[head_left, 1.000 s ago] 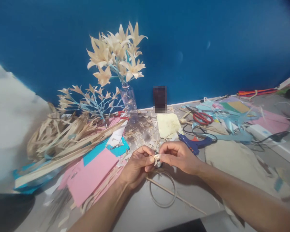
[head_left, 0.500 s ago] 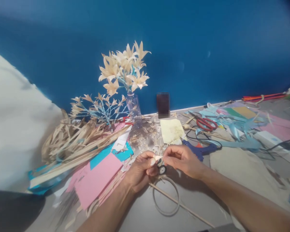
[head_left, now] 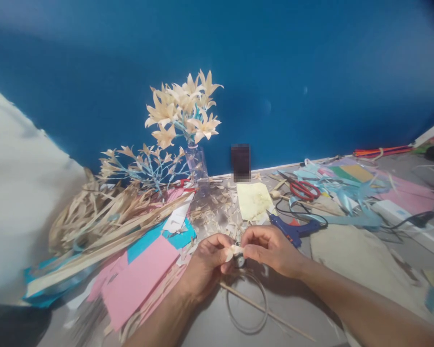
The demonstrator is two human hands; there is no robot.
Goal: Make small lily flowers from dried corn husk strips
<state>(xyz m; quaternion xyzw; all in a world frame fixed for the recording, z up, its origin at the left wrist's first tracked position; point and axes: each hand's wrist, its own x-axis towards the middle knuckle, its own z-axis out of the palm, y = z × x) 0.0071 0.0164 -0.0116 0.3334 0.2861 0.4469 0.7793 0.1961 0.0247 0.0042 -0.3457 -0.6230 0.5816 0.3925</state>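
Note:
Between my two hands is a small cream petal-shaped piece point(head_left: 234, 250). My left hand point(head_left: 211, 258) pinches it between thumb and fingertips. My right hand point(head_left: 269, 248) is closed too, its thumb and fingertips on the piece's right end. Just below the fingers shows a small dark-rimmed round object point(head_left: 240, 261), partly hidden; I cannot tell whether it is held or lies on the table. Nearer to me, a thin ring point(head_left: 227, 308) and a slim wooden stick point(head_left: 282, 320) lie crossed on the table.
Cream handmade flowers point(head_left: 183, 108) stand in a clear bottle point(head_left: 197, 168) by the blue wall. Dried strips point(head_left: 90, 217) and pink paper point(head_left: 141, 282) lie left. To the right are a blue glue gun point(head_left: 294, 230), red-handled scissors point(head_left: 304, 189), ribbons and a white power strip point(head_left: 390, 212). Scraps cover the middle.
My right fingertips have come in closer to my left, onto the cream piece. The whole view has shifted slightly, with the scene sitting a little lower.

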